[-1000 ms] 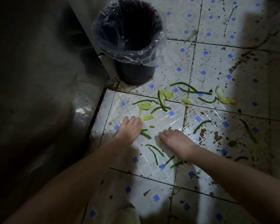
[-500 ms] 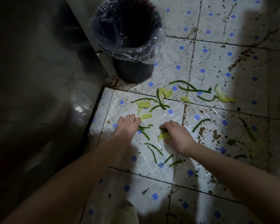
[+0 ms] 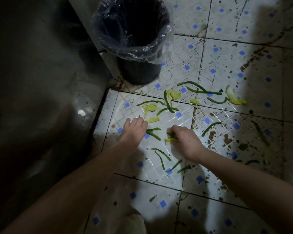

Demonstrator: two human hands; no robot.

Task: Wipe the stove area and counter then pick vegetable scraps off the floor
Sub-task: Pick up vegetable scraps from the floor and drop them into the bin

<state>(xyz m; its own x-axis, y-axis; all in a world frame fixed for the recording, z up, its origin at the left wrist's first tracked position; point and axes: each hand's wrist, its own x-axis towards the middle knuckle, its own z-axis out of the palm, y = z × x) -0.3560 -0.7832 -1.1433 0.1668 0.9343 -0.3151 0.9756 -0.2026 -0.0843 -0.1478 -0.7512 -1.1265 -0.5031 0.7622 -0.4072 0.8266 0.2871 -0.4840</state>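
Green pepper strips (image 3: 166,103) and pale yellow-green leaf scraps (image 3: 150,108) lie scattered over the white tiled floor (image 3: 176,68). My right hand (image 3: 184,141) is down on the floor with its fingers curled round a leaf scrap (image 3: 171,139), whose pale end sticks out to the left. My left hand (image 3: 134,130) lies on the tile with its fingers together, touching a pair of green strips (image 3: 153,133) at its right side. More strips (image 3: 161,155) lie just below both hands.
A black bin (image 3: 139,71) lined with a clear plastic bag (image 3: 159,41) stands beyond the scraps. A dark steel cabinet (image 3: 41,98) walls off the left. Further scraps (image 3: 233,97) lie to the right, some in shadow. A pale object (image 3: 135,222) sits at the bottom edge.
My right hand went from flat on the floor to curled round a leaf scrap. My left hand has stayed on the tile by the green strips.
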